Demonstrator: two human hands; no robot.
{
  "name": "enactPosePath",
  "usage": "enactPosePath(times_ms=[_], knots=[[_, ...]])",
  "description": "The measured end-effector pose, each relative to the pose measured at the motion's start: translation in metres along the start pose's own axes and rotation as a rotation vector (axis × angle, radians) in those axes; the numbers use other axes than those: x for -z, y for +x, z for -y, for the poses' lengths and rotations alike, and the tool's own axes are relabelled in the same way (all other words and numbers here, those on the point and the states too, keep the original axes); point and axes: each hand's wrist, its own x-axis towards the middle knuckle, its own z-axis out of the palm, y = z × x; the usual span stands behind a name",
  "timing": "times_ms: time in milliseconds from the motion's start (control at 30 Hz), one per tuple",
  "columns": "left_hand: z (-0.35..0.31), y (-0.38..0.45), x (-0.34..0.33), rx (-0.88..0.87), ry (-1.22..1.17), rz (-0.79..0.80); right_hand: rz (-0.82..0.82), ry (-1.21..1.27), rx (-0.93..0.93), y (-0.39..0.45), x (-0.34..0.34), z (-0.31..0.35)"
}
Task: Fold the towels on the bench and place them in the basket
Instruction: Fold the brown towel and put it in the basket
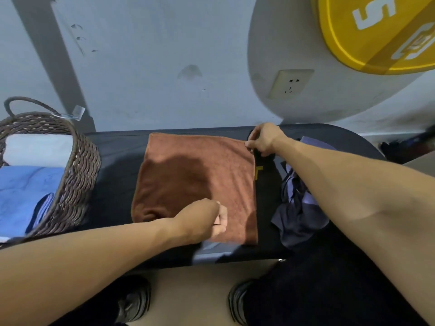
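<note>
A brown towel (pixel 188 175) lies flat on the dark bench (pixel 117 165), in the middle. My left hand (pixel 207 220) rests on its near edge with fingers curled, pinching the cloth. At the towel's far right corner, my right hand (pixel 263 138) pinches the cloth. A woven basket (pixel 77 175) stands at the bench's left end, holding a folded white towel (pixel 37 149) and a folded blue towel (pixel 26 191). A crumpled purple-blue towel (pixel 299 208) lies to the right of the brown one, partly under my right forearm.
A black strip with a yellow mark (pixel 261 175) lies between the brown and purple towels. The wall behind carries a socket (pixel 292 83) and a yellow sign (pixel 376 31). My shoes (pixel 134 302) stand on the floor below the bench's front edge.
</note>
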Motion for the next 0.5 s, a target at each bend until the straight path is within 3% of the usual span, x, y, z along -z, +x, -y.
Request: enactPosePath(times_ms=[500], knots=[[-0.005, 0.008, 0.008, -0.124, 0.098, 0.170, 0.087, -0.056, 0.049, 0.017, 0.006, -0.006]])
